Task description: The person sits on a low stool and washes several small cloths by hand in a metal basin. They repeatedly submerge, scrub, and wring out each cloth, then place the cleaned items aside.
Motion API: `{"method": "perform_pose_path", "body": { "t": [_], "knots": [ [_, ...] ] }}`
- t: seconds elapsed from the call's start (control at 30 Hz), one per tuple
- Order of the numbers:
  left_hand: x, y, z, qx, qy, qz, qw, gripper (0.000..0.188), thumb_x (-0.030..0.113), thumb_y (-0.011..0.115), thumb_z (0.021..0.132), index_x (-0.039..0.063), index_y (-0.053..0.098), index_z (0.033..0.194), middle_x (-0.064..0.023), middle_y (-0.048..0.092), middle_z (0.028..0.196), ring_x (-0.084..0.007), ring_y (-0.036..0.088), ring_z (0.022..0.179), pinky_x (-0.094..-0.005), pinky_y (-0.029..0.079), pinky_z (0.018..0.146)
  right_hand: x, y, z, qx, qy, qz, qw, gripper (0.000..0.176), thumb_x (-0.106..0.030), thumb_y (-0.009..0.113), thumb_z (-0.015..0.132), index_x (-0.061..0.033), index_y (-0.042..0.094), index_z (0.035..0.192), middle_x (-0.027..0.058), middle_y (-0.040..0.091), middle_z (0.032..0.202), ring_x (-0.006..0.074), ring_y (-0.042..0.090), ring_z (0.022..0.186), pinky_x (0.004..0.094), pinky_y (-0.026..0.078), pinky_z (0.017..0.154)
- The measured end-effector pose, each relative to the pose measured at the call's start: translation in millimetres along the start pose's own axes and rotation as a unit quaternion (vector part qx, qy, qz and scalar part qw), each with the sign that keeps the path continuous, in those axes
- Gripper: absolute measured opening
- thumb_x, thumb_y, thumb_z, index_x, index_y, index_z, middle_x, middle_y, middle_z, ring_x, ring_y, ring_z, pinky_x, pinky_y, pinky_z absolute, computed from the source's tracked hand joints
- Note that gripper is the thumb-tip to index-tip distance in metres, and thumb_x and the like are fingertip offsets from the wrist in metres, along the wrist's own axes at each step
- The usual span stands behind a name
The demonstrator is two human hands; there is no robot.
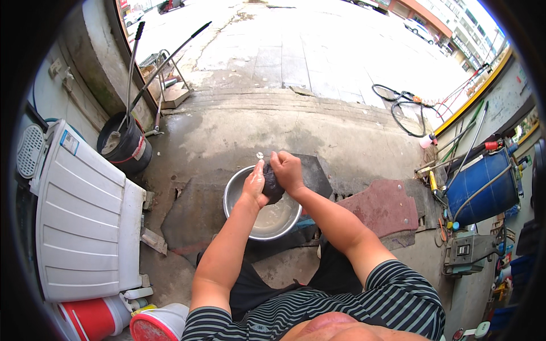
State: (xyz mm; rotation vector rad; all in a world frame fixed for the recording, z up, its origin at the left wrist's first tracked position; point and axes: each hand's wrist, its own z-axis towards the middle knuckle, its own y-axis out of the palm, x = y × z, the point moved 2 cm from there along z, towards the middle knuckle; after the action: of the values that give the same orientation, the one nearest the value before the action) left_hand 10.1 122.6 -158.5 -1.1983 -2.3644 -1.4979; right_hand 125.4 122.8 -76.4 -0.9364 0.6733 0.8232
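Note:
A metal basin point(227, 194) sits on the dark floor mat before me, with cloudy greyish water point(273, 221) in it. Over the basin, a dark wet bundle that looks like cloth point(273, 187) is held between my two hands. My left hand point(255, 182) lies along its left side, fingers stretched out and whitish wet streaks on the skin. Curled into a fist, my right hand point(288, 170) grips the bundle at its upper right. Part of the bundle is hidden by the hands.
At left stand a white ribbed plastic tub point(81, 213) and a black bucket point(128, 149) with long handles. Red-and-white buckets point(89, 317) are at lower left. On the right are a reddish mat point(379, 209), a blue drum point(482, 187), a bench vise-like machine point(465, 251) and a black hose point(396, 108).

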Motion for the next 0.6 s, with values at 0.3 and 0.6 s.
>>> {"method": "perform_pose_path", "body": {
  "t": [0.3, 0.6],
  "knots": [
    [22.5, -3.1, -8.5, 0.041, 0.115, 0.142, 0.982, 0.045, 0.052, 0.059, 0.106, 0.011, 0.066, 0.124, -0.0094, 0.068, 0.125, -0.0252, 0.064, 0.116, -0.0439, 0.055, 0.101, -34.2, 12.0, -47.6, -0.046, -0.197, -0.003, 0.979, 0.037, -0.019, 0.070, 0.092, -0.0036, 0.051, 0.063, 0.0183, 0.057, 0.067, 0.0386, 0.059, 0.062, 0.0486, 0.046, 0.057],
    [10.4, 1.8, -8.7, 0.003, 0.011, -0.042, 0.999, 0.040, 0.048, 0.064, 0.104, 0.011, 0.065, 0.118, -0.0069, 0.070, 0.104, -0.0250, 0.070, 0.089, -0.0424, 0.061, 0.083, -21.9, 4.9, -25.5, -0.045, -0.059, 0.000, 0.997, 0.039, -0.024, 0.069, 0.096, -0.0017, 0.055, 0.067, 0.0212, 0.058, 0.069, 0.0408, 0.058, 0.062, 0.0484, 0.046, 0.057]
  ]
}}
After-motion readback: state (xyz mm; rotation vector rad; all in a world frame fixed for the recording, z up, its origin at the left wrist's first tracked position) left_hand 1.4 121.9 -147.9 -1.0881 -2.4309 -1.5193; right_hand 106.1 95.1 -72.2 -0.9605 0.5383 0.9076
